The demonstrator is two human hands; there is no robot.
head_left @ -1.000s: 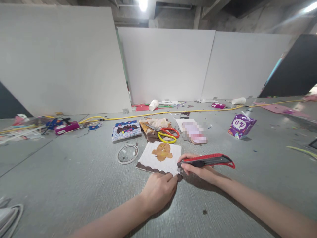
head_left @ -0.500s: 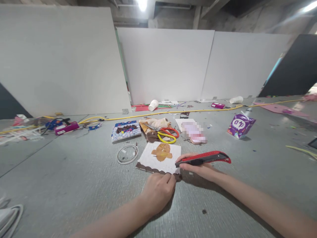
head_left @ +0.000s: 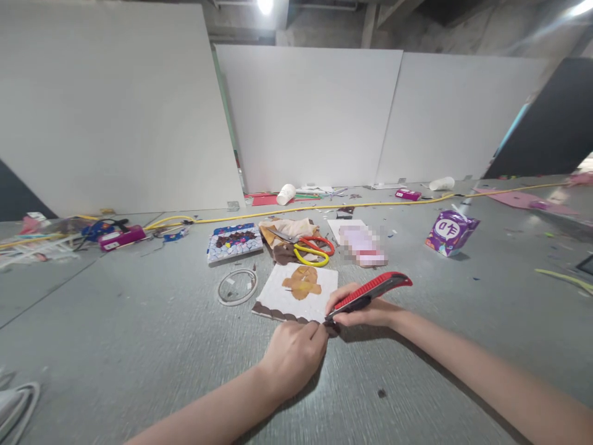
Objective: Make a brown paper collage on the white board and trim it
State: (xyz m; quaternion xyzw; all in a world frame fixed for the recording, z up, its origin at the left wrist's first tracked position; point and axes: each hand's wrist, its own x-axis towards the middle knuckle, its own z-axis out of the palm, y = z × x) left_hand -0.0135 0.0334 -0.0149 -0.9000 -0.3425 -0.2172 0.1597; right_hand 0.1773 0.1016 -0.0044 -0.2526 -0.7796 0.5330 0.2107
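On the grey floor lies a white square piece [head_left: 273, 290] with an orange-brown shape in its middle and a scalloped dark brown strip along its near edge. My left hand [head_left: 299, 352] presses at the near edge of the square, its fingers bent together; what lies under the fingertips is hidden. My right hand [head_left: 359, 309] is closed around a red and black utility knife [head_left: 375, 290]. The knife's tip points down and left at the square's near right corner, close to my left fingertips. A bit of brown material shows beneath the tip.
Scissors [head_left: 315, 252] with yellow and red handles lie on crumpled cloth behind the square. Left of them are a patterned box [head_left: 235, 245] and a coiled white cable [head_left: 220, 290]. A blurred phone [head_left: 361, 244], a purple packet [head_left: 450, 232] and a yellow cable [head_left: 273, 212] lie farther off.
The utility knife has come left and down to the brown strip, tilting more steeply, with my right hand around it. My left hand stays at the square's edge.
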